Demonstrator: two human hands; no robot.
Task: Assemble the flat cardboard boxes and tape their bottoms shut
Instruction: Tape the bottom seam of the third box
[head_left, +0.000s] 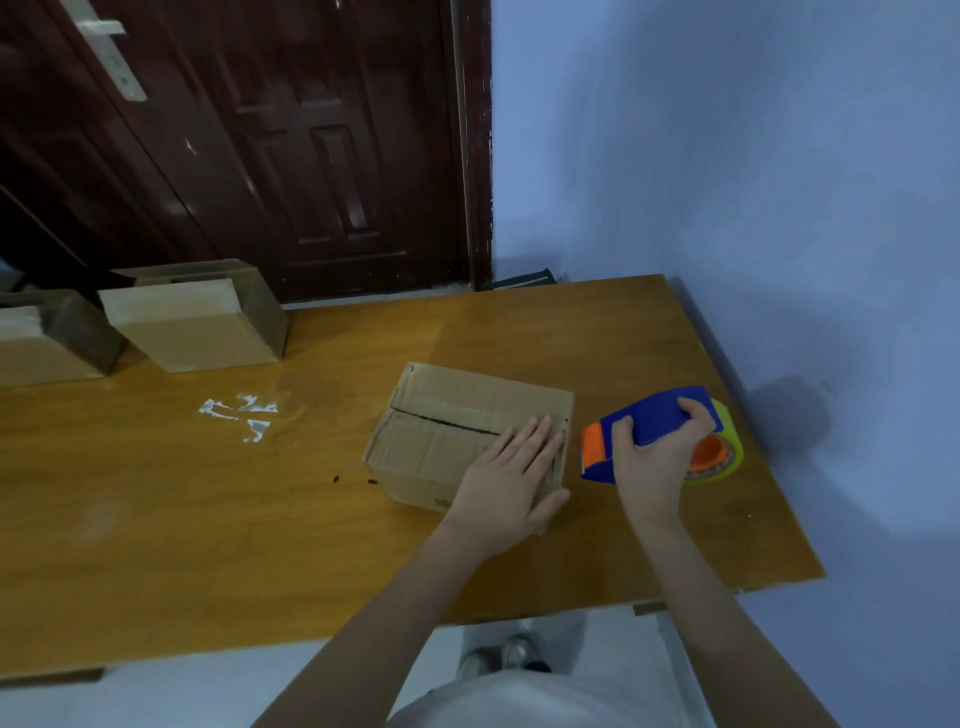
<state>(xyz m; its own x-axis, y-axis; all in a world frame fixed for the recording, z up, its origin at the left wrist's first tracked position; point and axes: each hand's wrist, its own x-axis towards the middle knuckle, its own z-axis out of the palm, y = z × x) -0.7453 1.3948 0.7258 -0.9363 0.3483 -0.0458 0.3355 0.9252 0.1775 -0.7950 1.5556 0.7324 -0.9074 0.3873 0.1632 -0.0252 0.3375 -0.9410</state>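
**Box held flat, tape dispenser in hand**

On a wooden table (156, 519), the left hand (506, 478) lies flat, fingers spread, pressing the closed flaps of a cardboard box (441, 421). Just beside it, the right hand (657, 457) grips a blue tape dispenser (652, 415), apparently touching the tabletop. Two more boxes (197, 327) stand at the far left.

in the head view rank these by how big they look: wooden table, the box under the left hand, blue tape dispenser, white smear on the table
1. Brown wooden table
2. Folded brown cardboard box under the left hand
3. Blue and orange tape dispenser, partly hidden by the right hand
4. White smear
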